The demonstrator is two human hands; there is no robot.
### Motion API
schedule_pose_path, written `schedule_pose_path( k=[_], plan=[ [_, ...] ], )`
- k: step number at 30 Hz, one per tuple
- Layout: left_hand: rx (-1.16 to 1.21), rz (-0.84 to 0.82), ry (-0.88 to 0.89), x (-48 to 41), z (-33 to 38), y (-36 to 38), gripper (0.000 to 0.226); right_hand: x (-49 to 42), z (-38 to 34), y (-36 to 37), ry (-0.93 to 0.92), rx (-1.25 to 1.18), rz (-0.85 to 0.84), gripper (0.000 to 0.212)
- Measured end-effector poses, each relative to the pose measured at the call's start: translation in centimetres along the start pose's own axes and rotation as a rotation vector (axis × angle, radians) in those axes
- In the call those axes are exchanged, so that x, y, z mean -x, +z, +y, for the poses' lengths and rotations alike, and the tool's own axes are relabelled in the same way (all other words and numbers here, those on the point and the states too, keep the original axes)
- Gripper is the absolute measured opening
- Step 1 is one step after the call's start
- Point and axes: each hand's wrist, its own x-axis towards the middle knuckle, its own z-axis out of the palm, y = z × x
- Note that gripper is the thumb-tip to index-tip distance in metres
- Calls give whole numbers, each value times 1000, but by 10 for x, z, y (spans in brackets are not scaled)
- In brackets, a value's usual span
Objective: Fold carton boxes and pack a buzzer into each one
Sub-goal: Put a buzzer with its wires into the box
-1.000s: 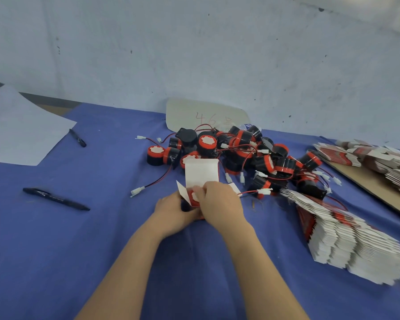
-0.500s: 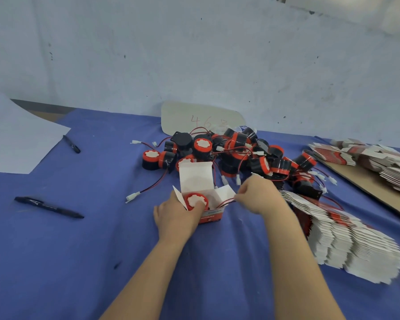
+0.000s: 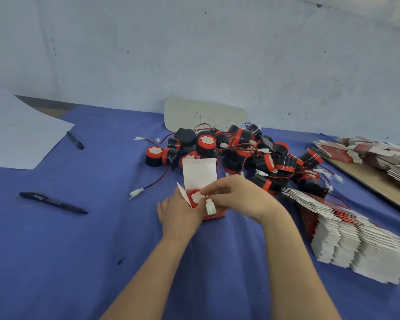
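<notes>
the bench [image 3: 79,250] carries a fanned stack of flat cartons [image 3: 356,245] at the right and a loose buzzer pile [image 3: 240,148] with tangled wires at the back centre. in front of the pile, the 2 hands work close together on 1 erected carton [image 3: 200,179], which stands on the bench with its lid flap upright. the left hand [image 3: 178,211] grips the carton's left side. the right hand [image 3: 238,199] pinches the lead [image 3: 205,197] just above its white connector [image 3: 210,207], which hangs outside the opening. the buzzer [image 3: 194,197] sits inside the carton, red face up.

risk 1: if the lead is not tucked fully inside, the connector is likely to jam the lid or crease a side flap.
risk 2: a hard pull on the lead could lift the buzzer back out.

writing: a card [image 3: 206,115] against the wall shows handwritten red "46" and a 3rd figure that is not legible. the carton print is too small to read.
</notes>
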Motion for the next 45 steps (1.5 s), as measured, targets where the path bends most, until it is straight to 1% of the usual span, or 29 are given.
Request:
schedule_pose_path(
  k=[2,4,7,9,10,12,14,16,18,21,24,26,29,31,35,39,41,43,45],
  plan=[
    [-11,-6,6,0,0,0,35,-4,3,1,-64,118,21,13],
    [13,-4,-1,0,0,1,38,-8,5,5,-106,163,138,12],
    [30,8,-17,1,0,2,32,-18,11,15,-118,153,355,17],
    [33,10,-18,1,0,3,29,-22,16,22,-73,73,437,14],
    [34,12,-17,1,1,3,28,-23,17,25,-41,0,435,15],
    [32,13,-18,1,1,3,31,-25,20,30,35,-141,384,28],
    [25,12,-19,1,1,3,35,-25,21,30,72,-183,379,31],
    [27,7,-22,1,0,2,36,-24,22,28,49,-117,404,27],
    [31,-2,-26,1,0,2,36,-22,23,27,6,1,436,27],
    [17,-3,-22,1,0,2,36,-20,23,28,-55,90,499,38],
    [27,0,-19,2,0,2,38,-20,26,28,-108,122,564,55],
    [46,1,-18,2,0,2,37,-21,29,26,-124,118,616,53],
    [53,-2,-17,2,0,2,36,-22,33,25,-124,145,679,40],
    [41,-1,-18,2,0,2,37,-24,34,28,-116,153,702,36],
    [44,5,-6,3,1,1,36,-25,29,33,-123,84,708,31],
    [25,-13,-16,2,0,1,41,-24,25,35,-114,-33,600,17],
    [23,-17,-14,2,1,1,42,-24,26,34,-89,31,545,9],
    [25,-10,-11,2,1,1,38,-25,27,33,-67,134,481,16],
    [25,-5,-15,2,1,1,34,-24,28,32,-65,161,446,27]
  ],
)
